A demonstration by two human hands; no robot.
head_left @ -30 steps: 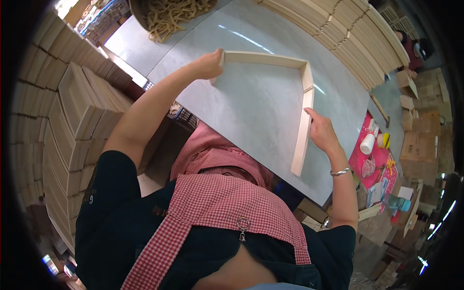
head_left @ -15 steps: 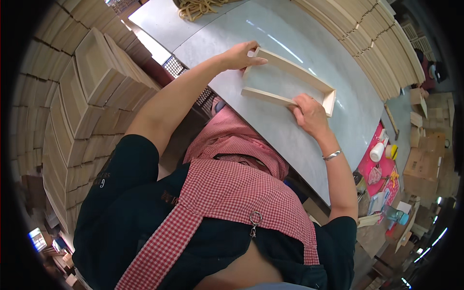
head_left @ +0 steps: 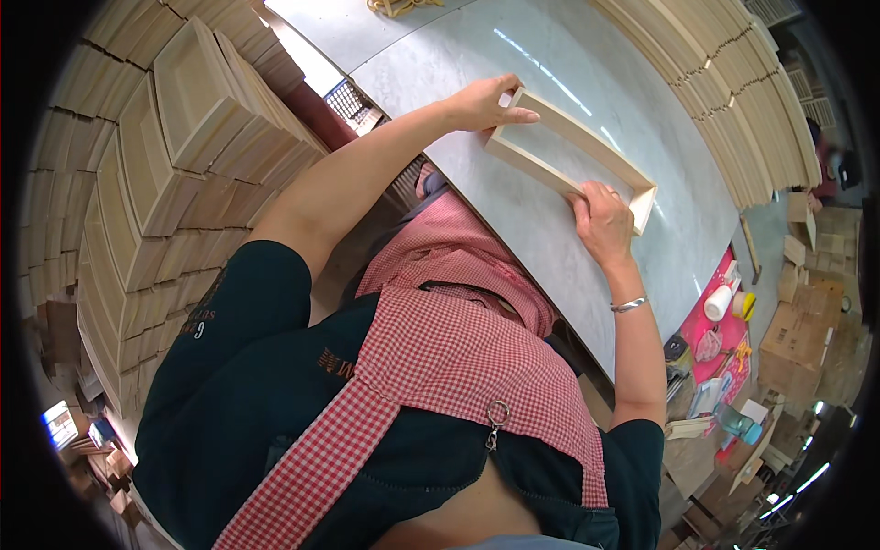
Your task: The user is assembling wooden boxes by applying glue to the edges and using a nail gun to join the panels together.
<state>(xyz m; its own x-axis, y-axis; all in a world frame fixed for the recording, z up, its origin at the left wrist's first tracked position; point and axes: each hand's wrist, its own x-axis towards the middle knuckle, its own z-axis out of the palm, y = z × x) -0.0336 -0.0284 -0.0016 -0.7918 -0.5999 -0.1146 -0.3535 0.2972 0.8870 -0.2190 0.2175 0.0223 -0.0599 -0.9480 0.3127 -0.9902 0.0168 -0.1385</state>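
A long rectangular frame of pale wood (head_left: 588, 139) is held over the grey tabletop (head_left: 440, 87), and the table surface shows through its middle. My left hand (head_left: 493, 104) grips the far left end, thumb stretched along the inside of the corner and fingers behind the outer side. At the other end, my right hand (head_left: 603, 218) closes over the near long side by the right corner, with its fingertips curled over the edge. A silver bracelet (head_left: 629, 304) circles the right wrist. Whether the frame touches the table I cannot tell.
Tall stacks of shallow wooden trays (head_left: 197, 101) rise on the left. More stacked wooden pieces (head_left: 724, 92) line the table's far right. Beside the right forearm, a pink mat (head_left: 701, 321) bears a white bottle (head_left: 718, 303) and small tools. A yellow coil (head_left: 403, 7) lies at the far edge.
The whole view has shifted a little. Both hands and the wooden frame sit farther right in it, and the frame looks narrower, its near side closer to the far side. Both hands keep their hold.
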